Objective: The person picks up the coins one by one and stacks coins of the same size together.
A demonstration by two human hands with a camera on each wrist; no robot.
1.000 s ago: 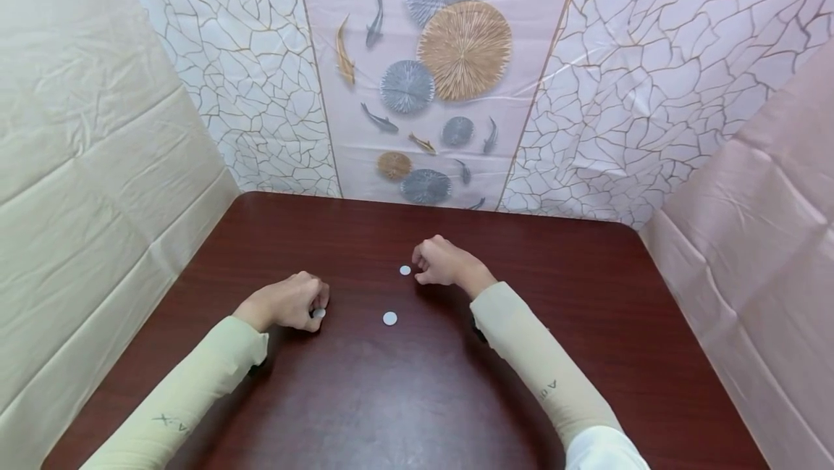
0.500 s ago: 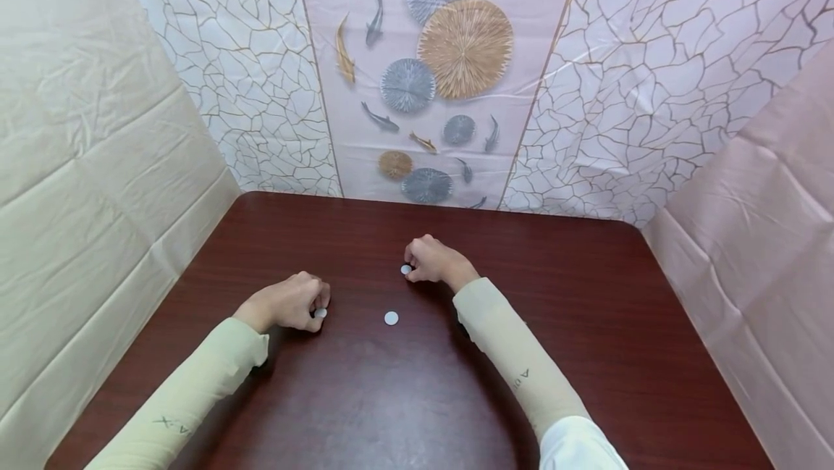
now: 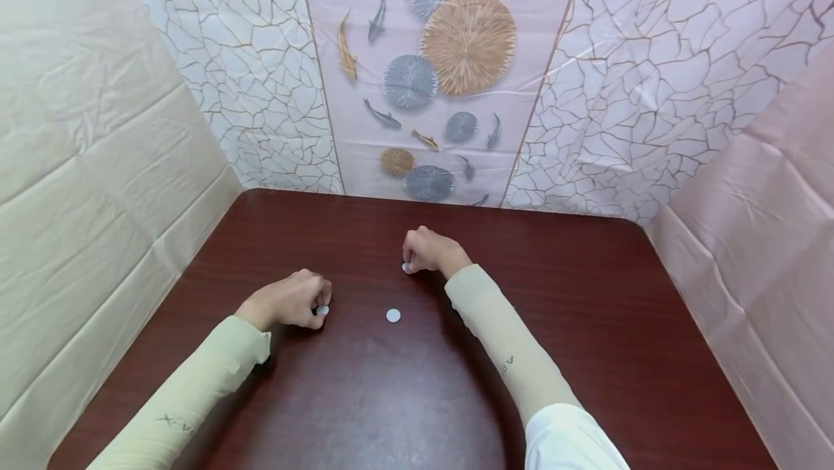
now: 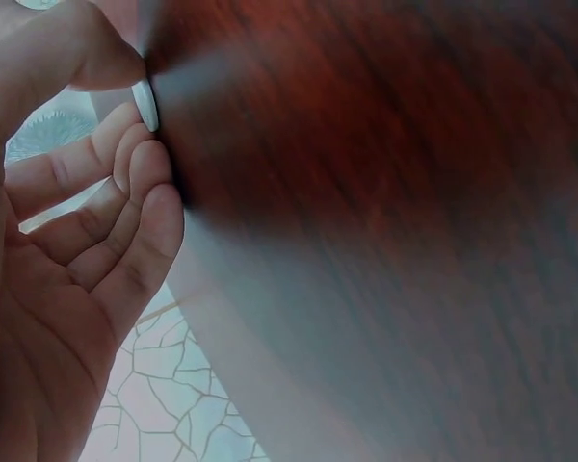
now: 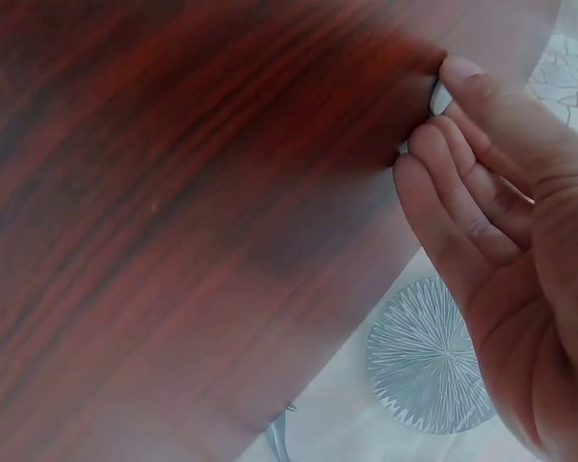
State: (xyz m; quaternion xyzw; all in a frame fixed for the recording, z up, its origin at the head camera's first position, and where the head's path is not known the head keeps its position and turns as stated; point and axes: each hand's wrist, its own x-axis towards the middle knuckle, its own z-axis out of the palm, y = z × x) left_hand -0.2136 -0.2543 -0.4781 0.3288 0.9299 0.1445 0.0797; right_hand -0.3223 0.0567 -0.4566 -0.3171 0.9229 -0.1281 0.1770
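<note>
Three small white round discs lie on the dark red-brown table (image 3: 391, 397). My left hand (image 3: 289, 300) is at the left disc (image 3: 323, 310), its thumb and curled fingers at opposite edges. In the left wrist view that disc (image 4: 146, 105) shows edge-on between thumb tip and fingertips, against the wood. Farther back, my right hand (image 3: 430, 249) pinches another disc (image 3: 406, 267), mostly covered by the fingers. A sliver of this disc (image 5: 441, 98) appears between thumb and fingers in the right wrist view. The third disc (image 3: 394, 316) lies between the hands, touched by neither.
A patterned backdrop (image 3: 260, 79) with fish and round motifs rises behind the table's far edge. Pale cloth walls, one on the left (image 3: 85, 166) and one on the right (image 3: 749, 202), flank the table.
My right hand has moved left onto the far disc and its fingers have closed around it. My left hand stays at its disc; the middle disc has not moved on the table.
</note>
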